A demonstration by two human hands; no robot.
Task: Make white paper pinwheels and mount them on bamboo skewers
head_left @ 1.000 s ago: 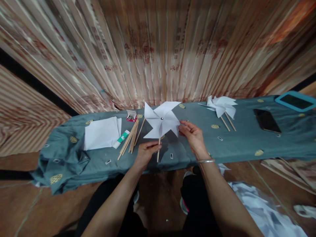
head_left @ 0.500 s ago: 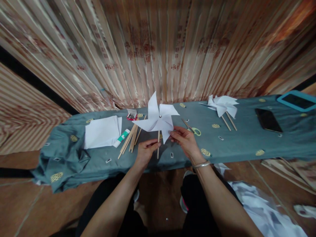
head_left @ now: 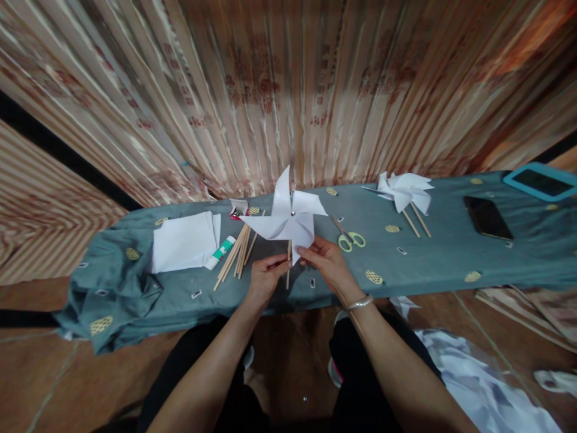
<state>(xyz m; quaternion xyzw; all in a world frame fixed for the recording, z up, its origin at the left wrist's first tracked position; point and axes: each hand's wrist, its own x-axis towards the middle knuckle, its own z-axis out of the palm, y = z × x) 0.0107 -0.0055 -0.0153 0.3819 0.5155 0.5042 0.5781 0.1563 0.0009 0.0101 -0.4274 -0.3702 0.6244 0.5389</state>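
Left hand (head_left: pixel 265 278): is clamping the stick (head_left: pixel 288 279) | right hand (head_left: pixel 327 263): is pinching a lower blade (head_left: pixel 294 255) | white pinwheel (head_left: pixel 283 225): is being held over teal cloth (head_left: pixel 433 258), head (head_left: pixel 303 226) pointing twelve o'clock, long axis running twelve-to-six | scissors (head_left: pixel 346 234): are lying at four o'clock

- Pinwheel (head_left: pixel 289 227): turned; one blade tip now at twelve o'clock.
- Right hand (head_left: pixel 331 263): shifted from the hub's (head_left: pixel 293 213) four o'clock to five o'clock.
- Scissors (head_left: pixel 348 234): formerly hidden, now exposed at the hub's four o'clock.
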